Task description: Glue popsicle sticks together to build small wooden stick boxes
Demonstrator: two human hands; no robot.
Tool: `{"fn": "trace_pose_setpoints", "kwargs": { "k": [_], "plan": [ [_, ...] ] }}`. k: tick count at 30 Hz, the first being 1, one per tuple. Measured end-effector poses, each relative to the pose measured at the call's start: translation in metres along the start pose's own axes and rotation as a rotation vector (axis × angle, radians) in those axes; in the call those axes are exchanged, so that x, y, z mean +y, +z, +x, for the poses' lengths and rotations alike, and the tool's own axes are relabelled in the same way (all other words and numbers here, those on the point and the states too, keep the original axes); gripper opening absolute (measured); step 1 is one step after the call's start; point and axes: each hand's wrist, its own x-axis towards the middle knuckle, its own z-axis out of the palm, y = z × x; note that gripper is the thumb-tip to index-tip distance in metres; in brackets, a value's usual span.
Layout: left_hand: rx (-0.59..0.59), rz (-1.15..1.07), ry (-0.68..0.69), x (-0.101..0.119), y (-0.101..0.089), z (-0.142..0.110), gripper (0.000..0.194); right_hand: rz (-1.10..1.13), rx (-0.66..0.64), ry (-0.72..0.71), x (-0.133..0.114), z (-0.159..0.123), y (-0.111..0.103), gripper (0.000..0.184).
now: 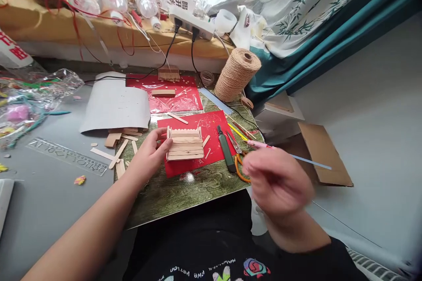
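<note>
My left hand (150,151) rests on the green board (184,193), its fingers touching the left side of a small structure of popsicle sticks (184,144) that lies on a red sheet (198,142). My right hand (275,182) hovers blurred off the board's right edge, fingers closed round a thin pink and blue stick-like tool (290,153) that points to the right. A green-handled knife (227,149) and orange-handled scissors (239,158) lie between the structure and my right hand.
Loose popsicle sticks (117,147) lie left of my left hand, beside a grey sheet (115,105). A twine spool (235,74), a second red sheet (168,92), a clear ruler (66,156) and a power strip (191,24) sit farther back. A cardboard box (323,153) stands at right.
</note>
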Motion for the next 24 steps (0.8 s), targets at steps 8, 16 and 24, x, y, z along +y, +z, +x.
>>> {"fn": "trace_pose_setpoints", "kwargs": {
  "k": [8,16,24],
  "plan": [
    [0.399,0.216,0.415,0.010,-0.005,-0.021,0.048,0.878,0.212,0.810,0.037,0.027,0.103,0.022],
    [-0.138,-0.053,0.243,0.068,0.039,-0.091,0.033,1.157,0.212,0.899,0.014,0.034,0.099,0.023],
    [-0.217,0.237,0.185,0.068,0.086,-0.103,0.033,1.359,0.197,0.971,-0.002,-0.001,0.091,0.024]
  ]
}}
